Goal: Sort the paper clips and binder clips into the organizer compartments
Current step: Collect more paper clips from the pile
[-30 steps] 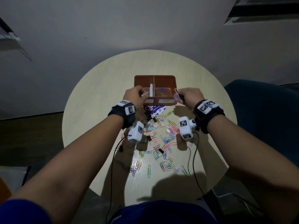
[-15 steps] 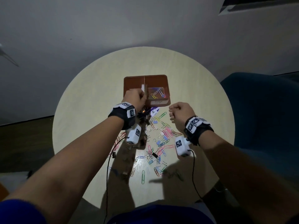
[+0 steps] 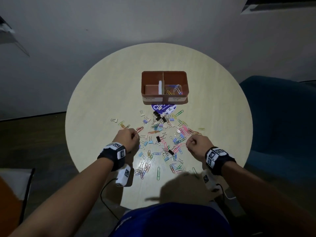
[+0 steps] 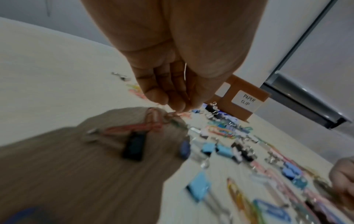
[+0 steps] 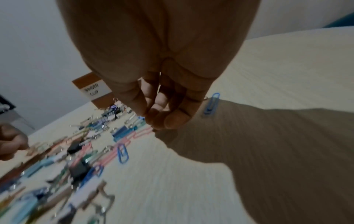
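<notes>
The brown two-compartment organizer [image 3: 165, 98] stands at the table's far middle. Its right half, labelled PAPER CLIP, holds several paper clips [image 3: 175, 88]. The left half shows only a white strip by the divider. A loose pile of coloured paper clips and binder clips [image 3: 160, 134] lies between the organizer and me. My left hand [image 3: 136, 135] is curled at the pile's left edge, its fingertips [image 4: 178, 106] pinching a pink paper clip [image 3: 139, 129]. My right hand [image 3: 188, 144] is curled at the right edge, its fingertips [image 5: 157, 122] closed on the end of a pink paper clip [image 5: 142, 132].
The round pale table [image 3: 102, 100] has bare surface to the left, right and behind the organizer. A purple round sticker [image 3: 164, 107] lies just before the organizer, black binder clips [image 3: 158, 117] beside it. A blue chair [image 3: 282, 117] is at the right. Wrist-camera cables [image 3: 106, 190] hang near the front edge.
Both hands have drawn back from the organizer to the pile. The clip the right hand held at the organizer is out of that hand.
</notes>
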The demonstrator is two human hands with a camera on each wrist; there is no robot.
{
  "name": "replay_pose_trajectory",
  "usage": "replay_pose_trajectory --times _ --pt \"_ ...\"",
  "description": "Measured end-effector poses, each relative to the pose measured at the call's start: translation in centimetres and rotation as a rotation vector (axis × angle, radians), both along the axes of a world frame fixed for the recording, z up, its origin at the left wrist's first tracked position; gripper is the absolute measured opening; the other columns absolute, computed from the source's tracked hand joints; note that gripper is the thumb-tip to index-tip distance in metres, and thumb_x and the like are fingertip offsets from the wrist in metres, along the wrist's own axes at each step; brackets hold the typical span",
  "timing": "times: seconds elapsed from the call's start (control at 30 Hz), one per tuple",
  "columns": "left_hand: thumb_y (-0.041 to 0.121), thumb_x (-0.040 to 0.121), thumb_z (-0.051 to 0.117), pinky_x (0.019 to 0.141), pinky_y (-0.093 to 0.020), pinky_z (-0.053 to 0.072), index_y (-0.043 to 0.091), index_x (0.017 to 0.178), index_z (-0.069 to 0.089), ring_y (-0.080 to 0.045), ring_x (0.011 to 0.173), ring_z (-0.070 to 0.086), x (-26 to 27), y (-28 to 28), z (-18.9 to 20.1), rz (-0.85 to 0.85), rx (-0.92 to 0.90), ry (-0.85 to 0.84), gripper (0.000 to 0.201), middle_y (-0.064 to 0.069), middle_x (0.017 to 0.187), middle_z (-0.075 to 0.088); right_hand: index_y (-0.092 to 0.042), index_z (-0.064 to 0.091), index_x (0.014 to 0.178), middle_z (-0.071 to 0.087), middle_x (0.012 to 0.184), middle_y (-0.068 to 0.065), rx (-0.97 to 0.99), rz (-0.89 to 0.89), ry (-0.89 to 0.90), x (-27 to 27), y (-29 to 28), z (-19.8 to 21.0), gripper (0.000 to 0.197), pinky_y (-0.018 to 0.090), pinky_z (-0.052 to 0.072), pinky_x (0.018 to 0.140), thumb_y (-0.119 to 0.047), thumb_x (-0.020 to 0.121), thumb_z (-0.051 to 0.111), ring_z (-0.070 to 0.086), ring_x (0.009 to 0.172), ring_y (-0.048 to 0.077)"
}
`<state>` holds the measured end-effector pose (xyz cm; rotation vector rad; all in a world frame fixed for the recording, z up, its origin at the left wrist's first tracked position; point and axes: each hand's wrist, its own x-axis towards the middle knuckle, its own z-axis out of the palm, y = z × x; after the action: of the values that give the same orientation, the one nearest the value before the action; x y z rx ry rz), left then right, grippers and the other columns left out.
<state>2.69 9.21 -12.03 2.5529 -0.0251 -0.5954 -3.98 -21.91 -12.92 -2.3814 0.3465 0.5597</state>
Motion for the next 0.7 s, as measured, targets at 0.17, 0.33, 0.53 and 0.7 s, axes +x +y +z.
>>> replay_pose_trajectory --times 0.17,0.33,0.53,0.7 --pt "0.024 0.094 0.056 0.069 -0.024 0.04 0.016 0.094 0.069 -0.02 0.078 0.058 -2.6 3.6 -2.2 0.061 0.045 0.01 0.016 -0.006 0.091 0.072 -0.017 0.068 0.081 0.069 0.081 -0.003 -0.007 0.011 0.006 -1.5 0.6 -1.0 0.016 0.034 0.057 0.075 -0.008 0.082 0.055 0.066 0.081 0.022" --pt "0.023 0.094 0.055 0.069 -0.024 0.038 0.014 0.096 0.069 -0.018 0.078 0.055 -3.3 3.5 -2.4 0.027 0.049 0.002 0.016 -0.005 0.093 0.07 -0.019 0.067 0.086 0.064 0.081 -0.005 -0.039 0.067 0.045 -1.8 1.5 -1.3 0.01 0.03 0.053 0.073 -0.012 0.083 0.061 0.063 0.08 0.019" --pt "0.022 0.091 0.056 0.071 -0.025 0.042 0.016 0.089 0.066 -0.019 0.085 0.061 -3.7 1.9 -2.4 -0.095 -0.002 -0.052 0.012 -0.002 0.093 0.067 -0.021 0.066 0.086 0.06 0.088 -0.005 -0.056 0.087 0.053 -2.1 1.4 -1.5 0.006 0.032 0.053 0.076 -0.015 0.085 0.064 0.062 0.082 0.021" --pt "0.025 0.09 0.059 0.078 -0.027 0.042 0.021 0.094 0.063 -0.02 0.095 0.057 -4.1 0.4 -2.6 -0.281 0.037 -0.054 0.007 0.0 0.098 0.061 -0.021 0.064 0.089 0.07 0.086 0.0 0.027 0.09 0.118 -1.4 0.7 -1.2 0.014 0.026 0.048 0.061 -0.016 0.089 0.051 0.064 0.073 0.019"
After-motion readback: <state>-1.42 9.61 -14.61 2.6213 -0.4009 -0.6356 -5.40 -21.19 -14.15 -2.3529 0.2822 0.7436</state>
